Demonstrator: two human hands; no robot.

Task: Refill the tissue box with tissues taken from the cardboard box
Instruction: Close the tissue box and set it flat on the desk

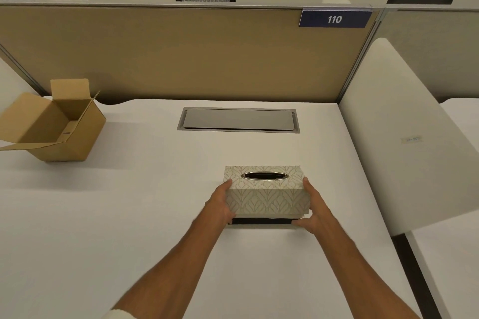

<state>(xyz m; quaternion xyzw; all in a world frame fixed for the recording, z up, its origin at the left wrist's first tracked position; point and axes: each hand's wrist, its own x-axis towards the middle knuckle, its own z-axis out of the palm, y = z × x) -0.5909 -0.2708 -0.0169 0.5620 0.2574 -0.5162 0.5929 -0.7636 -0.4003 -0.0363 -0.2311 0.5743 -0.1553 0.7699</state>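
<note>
A cream tissue box (267, 195) with a leaf pattern and a dark oval slot on top sits on the white desk (129, 215), just right of centre. Its cover stands slightly above a dark base, with white tissue edges showing at the lower right corner. My left hand (220, 206) grips its left end and my right hand (312, 206) grips its right end, thumb at the base. The open cardboard box (55, 123) stands at the far left with its flaps up; no tissues show inside it.
A grey cable hatch (238, 119) is set into the desk behind the tissue box. A tan partition (181, 54) with a blue "110" sign (334, 19) closes the back. A white side divider (404, 137) borders the right edge. Black chairs stand beyond the partition.
</note>
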